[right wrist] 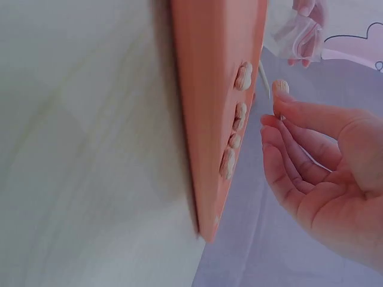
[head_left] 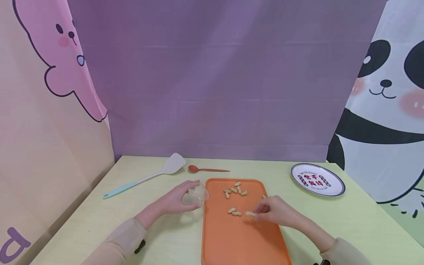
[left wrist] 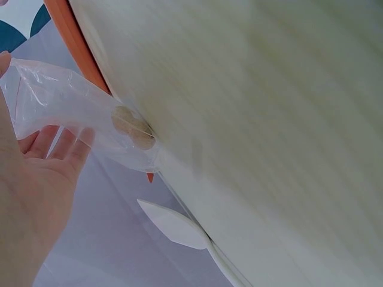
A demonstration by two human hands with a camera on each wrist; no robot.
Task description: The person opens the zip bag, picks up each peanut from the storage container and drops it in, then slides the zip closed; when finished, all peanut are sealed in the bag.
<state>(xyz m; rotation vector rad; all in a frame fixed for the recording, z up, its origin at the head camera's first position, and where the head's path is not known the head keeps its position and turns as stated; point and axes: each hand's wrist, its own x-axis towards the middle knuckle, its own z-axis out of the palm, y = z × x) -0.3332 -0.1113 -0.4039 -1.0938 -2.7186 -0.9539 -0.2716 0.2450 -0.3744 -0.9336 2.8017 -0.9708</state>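
My left hand [head_left: 175, 199] holds a clear plastic bag [head_left: 196, 194] beside the left edge of the orange tray [head_left: 240, 241]. In the left wrist view, a peanut [left wrist: 133, 128] lies at the bottom of the bag. Over the tray, my right hand [head_left: 279, 212] pinches another peanut [head_left: 250, 214] between thumb and fingertips; the right wrist view shows this held peanut [right wrist: 280, 89] raised above the tray's surface. A cluster of unshelled peanuts [head_left: 234, 190] lies toward the tray's far end, with a pair of peanuts [head_left: 234, 212] nearer. One more peanut [head_left: 264, 197] is partly hidden behind my right hand.
A white spatula with a light blue handle [head_left: 120, 190] lies at the back left. Behind the tray rests a red-brown spoon [head_left: 207, 169]. A white plate with red writing [head_left: 318, 189] stands at the back right. A purple curtain [head_left: 218, 81] closes off the table's far side.
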